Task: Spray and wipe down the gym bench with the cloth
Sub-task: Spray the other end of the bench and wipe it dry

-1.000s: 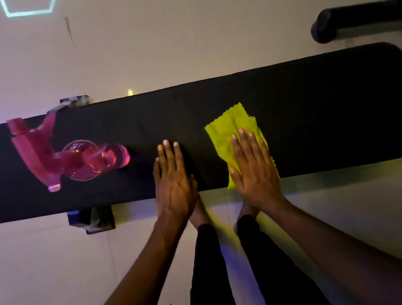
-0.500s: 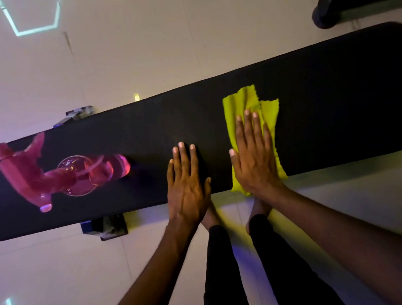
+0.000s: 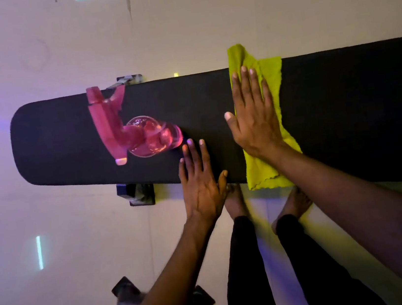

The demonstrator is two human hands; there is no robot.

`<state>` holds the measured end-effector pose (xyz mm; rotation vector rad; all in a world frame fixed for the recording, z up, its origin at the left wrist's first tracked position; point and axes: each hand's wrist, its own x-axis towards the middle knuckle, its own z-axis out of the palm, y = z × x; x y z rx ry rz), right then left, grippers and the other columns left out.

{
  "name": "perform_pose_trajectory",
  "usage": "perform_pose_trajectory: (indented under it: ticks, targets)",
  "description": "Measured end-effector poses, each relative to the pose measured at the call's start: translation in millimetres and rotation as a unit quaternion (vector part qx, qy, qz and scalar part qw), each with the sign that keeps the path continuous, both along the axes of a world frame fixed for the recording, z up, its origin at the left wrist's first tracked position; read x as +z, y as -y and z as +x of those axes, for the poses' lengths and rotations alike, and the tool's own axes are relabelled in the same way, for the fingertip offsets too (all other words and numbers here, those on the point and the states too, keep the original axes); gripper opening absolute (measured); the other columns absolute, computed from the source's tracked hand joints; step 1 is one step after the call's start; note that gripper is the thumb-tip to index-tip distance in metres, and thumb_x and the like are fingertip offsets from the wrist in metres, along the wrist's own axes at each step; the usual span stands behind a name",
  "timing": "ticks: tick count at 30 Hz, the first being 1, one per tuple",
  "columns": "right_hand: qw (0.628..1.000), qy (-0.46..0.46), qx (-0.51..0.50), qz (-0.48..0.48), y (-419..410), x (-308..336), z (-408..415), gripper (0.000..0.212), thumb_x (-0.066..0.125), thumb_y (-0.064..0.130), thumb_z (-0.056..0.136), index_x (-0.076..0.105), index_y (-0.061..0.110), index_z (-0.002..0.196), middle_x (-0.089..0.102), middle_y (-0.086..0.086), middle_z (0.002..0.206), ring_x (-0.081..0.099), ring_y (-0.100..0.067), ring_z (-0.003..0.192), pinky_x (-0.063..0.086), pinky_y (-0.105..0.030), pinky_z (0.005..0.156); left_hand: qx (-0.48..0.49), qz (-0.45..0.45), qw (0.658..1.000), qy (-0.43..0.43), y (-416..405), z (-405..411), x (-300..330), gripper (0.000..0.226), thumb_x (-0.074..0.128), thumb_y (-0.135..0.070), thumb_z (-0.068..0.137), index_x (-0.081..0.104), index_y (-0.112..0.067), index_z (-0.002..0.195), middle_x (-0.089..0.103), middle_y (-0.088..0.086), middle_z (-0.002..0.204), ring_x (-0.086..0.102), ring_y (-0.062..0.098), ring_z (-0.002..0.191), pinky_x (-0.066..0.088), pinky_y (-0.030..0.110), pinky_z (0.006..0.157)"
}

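Gym bench (image 3: 343,106) — long axis left–right, rounded end left. Right hand (image 3: 254,119), fingers flat, presses cloth (image 3: 270,75) overhanging both long edges; left hand (image 3: 200,186) flat beside upright spray bottle (image 3: 140,135).

A matt black gym bench pad (image 3: 344,111) with a fine, slightly grainy texture crosses the middle of the frame, bearing a soft yellow-green cloth (image 3: 270,75) with frayed edges right of centre and a glossy, translucent pink plastic spray bottle (image 3: 138,135) at centre left, above a smooth, faintly reflective pale floor (image 3: 66,248).
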<state>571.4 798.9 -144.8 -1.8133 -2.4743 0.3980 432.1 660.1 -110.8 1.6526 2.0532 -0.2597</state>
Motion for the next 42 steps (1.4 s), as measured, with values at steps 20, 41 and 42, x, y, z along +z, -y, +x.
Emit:
perform_pose_trajectory:
  ticks: [20, 41, 42]
  targets:
    - [0.982, 0.004, 0.188, -0.006, 84.2, -8.4, 22.2, 0.075, 0.032, 0.043, 0.103, 0.005, 0.015, 0.167, 0.001, -0.008, 0.176, 0.001, -0.029, 0.163, 0.009, -0.053, 0.131, -0.03, 0.001, 0.999, 0.039, 11.5, -24.7, -0.5, 0.085, 0.042, -0.051, 0.102, -0.01, -0.019, 0.162, -0.021, 0.008, 0.168, -0.021, 0.025, 0.156, -0.004, 0.042, 0.129]
    - [0.978, 0.052, 0.204, -0.003, 72.3, -4.6, 70.4, 0.069, 0.026, 0.046, 0.106, 0.009, 0.019, 0.167, 0.007, -0.007, 0.176, 0.005, -0.028, 0.163, 0.014, -0.054, 0.13, -0.041, -0.007, 0.998, 0.04, 13.3, -27.6, -0.8, 0.087, 0.04, -0.052, 0.102, -0.016, -0.019, 0.16, -0.027, 0.007, 0.167, -0.025, 0.025, 0.155, -0.008, 0.042, 0.128]
    - [0.984, 0.06, 0.166, -0.007, 62.4, -2.7, 76.1, 0.071, 0.026, 0.048, 0.105, 0.008, 0.017, 0.167, 0.007, -0.009, 0.176, 0.006, -0.028, 0.163, 0.014, -0.054, 0.13, -0.041, -0.011, 0.998, 0.041, 13.0, -27.3, -1.1, 0.087, 0.04, -0.052, 0.103, -0.017, -0.019, 0.16, -0.028, 0.008, 0.167, -0.026, 0.025, 0.155, -0.008, 0.042, 0.129]
